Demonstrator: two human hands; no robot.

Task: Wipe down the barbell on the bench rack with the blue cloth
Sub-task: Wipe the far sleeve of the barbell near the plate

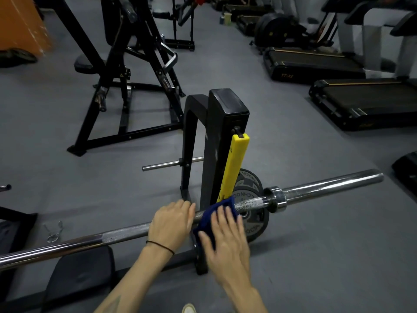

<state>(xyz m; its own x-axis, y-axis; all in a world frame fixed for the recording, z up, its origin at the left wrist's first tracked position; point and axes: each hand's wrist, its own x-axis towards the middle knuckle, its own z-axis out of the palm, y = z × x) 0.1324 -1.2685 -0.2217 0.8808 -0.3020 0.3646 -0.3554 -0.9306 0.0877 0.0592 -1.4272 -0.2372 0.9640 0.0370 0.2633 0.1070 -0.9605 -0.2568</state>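
Right hand (225,242) lies flat with fingers spread, pressing the blue cloth (216,219) onto the barbell (126,233) beside the rack post (222,141). Left hand (171,222) curls over the bar, touching the cloth at its 9 o'clock. We judge wiping mid-course; the sleeve (327,185) toward 3 o'clock looks not yet reached.

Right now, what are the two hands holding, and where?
The left hand grips the barbell on its rough shaft, beside the rack upright. The right hand presses the blue cloth onto the bar, fingers spread over its middle.
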